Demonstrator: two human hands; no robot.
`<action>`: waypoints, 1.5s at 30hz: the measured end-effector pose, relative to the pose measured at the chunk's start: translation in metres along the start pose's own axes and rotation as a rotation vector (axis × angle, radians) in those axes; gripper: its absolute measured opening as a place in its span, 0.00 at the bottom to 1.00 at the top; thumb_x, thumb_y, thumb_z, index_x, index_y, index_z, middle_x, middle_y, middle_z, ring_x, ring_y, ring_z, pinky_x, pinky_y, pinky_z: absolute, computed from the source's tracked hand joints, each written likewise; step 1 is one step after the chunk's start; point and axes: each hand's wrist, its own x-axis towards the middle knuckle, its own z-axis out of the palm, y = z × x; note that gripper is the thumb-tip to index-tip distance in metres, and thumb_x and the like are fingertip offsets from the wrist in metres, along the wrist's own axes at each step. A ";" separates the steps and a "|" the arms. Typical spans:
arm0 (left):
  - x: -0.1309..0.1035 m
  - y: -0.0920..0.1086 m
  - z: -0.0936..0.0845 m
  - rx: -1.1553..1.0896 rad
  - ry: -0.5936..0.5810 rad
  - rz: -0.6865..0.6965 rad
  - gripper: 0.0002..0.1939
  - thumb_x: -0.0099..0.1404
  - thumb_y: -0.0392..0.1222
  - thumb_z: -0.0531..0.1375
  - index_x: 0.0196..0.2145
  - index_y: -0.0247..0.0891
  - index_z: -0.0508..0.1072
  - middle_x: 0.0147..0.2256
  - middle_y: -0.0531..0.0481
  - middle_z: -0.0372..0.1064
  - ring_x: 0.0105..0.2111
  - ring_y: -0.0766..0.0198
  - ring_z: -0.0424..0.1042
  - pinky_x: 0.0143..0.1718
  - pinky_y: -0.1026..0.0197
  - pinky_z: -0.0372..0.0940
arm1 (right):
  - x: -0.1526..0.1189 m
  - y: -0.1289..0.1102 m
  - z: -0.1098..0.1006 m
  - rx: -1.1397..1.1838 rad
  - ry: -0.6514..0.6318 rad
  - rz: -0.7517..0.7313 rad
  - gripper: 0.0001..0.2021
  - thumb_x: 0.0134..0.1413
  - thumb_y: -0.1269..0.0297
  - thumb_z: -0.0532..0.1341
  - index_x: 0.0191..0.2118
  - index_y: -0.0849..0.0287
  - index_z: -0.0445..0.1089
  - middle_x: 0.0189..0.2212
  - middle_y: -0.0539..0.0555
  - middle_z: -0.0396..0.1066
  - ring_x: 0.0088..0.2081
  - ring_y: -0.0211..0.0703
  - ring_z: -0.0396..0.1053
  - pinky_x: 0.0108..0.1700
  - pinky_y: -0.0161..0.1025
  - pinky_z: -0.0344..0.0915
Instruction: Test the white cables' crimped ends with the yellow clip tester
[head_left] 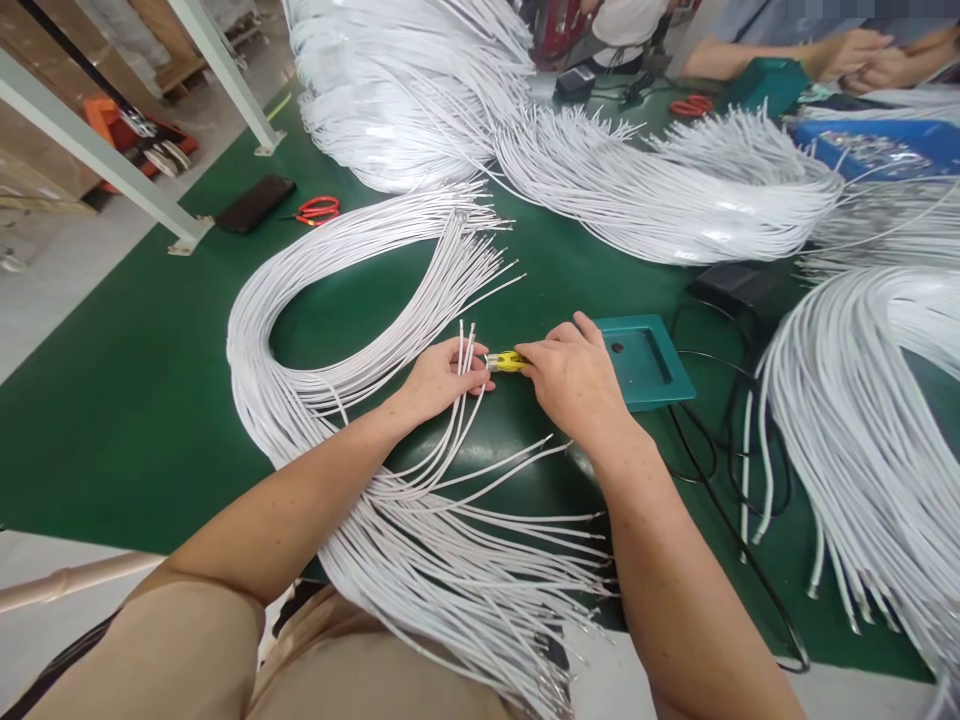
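My left hand [442, 380] is closed around a few white wires [457, 420], their ends standing up past the fingers. Between thumb and fingers, my right hand [574, 375] grips a small yellow tool with a metal tip [508, 362]; its exact kind does not show clearly. That tip meets the fingertips of my left hand, beside a wire end. The held wires belong to a large curved bundle of white wires [251, 330], which loops across the table left of my hands and fans out below them with bare-looking ends.
A teal tray [679, 375] lies right of my right hand, near black cables [705, 470]. More white wire bundles [675, 215] fill the back and right. Red-handled scissors [318, 210] and a dark flat case [255, 203] lie back left. A co-worker's hands [862, 60] are across the table.
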 end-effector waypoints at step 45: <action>-0.015 0.010 -0.007 0.014 -0.104 0.172 0.21 0.51 0.39 0.68 0.40 0.38 0.65 0.32 0.55 0.69 0.29 0.71 0.71 0.30 0.68 0.64 | 0.008 -0.033 0.001 1.602 -0.007 0.601 0.10 0.44 0.59 0.65 0.27 0.61 0.72 0.21 0.47 0.65 0.18 0.29 0.54 0.21 0.33 0.54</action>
